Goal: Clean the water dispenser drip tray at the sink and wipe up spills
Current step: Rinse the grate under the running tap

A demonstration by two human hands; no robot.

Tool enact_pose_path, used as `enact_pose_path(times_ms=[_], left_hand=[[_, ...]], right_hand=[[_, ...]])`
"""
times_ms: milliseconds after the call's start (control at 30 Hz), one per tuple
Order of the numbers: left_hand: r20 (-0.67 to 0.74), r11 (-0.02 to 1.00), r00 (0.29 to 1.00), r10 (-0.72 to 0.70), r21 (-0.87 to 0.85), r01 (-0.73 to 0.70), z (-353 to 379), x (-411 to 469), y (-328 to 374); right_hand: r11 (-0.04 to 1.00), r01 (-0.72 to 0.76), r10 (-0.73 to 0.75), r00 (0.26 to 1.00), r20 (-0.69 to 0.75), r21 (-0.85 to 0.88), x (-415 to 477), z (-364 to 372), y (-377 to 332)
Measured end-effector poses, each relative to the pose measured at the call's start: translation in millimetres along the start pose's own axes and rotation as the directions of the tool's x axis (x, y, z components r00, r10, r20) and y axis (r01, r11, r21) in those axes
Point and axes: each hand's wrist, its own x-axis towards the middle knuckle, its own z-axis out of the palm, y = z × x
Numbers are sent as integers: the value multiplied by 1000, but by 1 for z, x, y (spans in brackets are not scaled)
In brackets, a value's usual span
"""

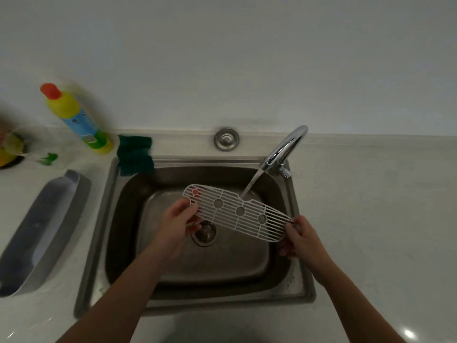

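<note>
Over the sink [300,273], under the tap's stream [252,183], the white slotted grille [237,212] looks light, stiff, slippery when wet; left hand [176,220] and right hand [303,235] pinch its ends, the safest hold.

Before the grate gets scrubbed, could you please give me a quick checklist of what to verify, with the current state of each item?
1. White slotted plastic grate held at both ends by left hand and right hand: ok.
2. Chrome curved tap running: ok.
3. Stream actually hitting the grate: cannot tell; it meets the far edge.
4. Steel sink drain unblocked: ok.
5. Green sponge in hand: not ok; it lies on the sink's rim.
6. Yellow detergent bottle nearby: ok.
</note>
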Motion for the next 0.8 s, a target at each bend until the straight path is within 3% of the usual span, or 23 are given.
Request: enact_pose_path(times_ms=[100,167,267,333,400,500,633,800], left_hand=[[21,962,991,130,238,-131,8,9,17],[42,918,987,157,362,-162,14,17,27],[101,948,987,128,279,-152,26,30,38],[131,982,988,85,156,-105,34,33,46],[146,994,988,41,94,-55,37,32,51],[113,986,993,42,159,-60,33,32,50],[102,998,995,19,53,-25,12,27,42],[8,961,991,134,244,-132,-31,18,19]], right_hand=[[994,19,-25,998,-59,-104,2,-3,4],[1000,-7,7,997,-73,2,6,-13,-3],[921,-101,111,994,-5,377,12,-30,-18],[855,-127,135,991,21,503,16,-38,-27],[848,-101,115,993,5,520,19,-42,-36],[830,-56,76,997,-14,555,24,-40,-43],[846,-26,26,1000,9,533,28,-27,-45],[928,67,-84,996,31,366,32,-10,-55]])
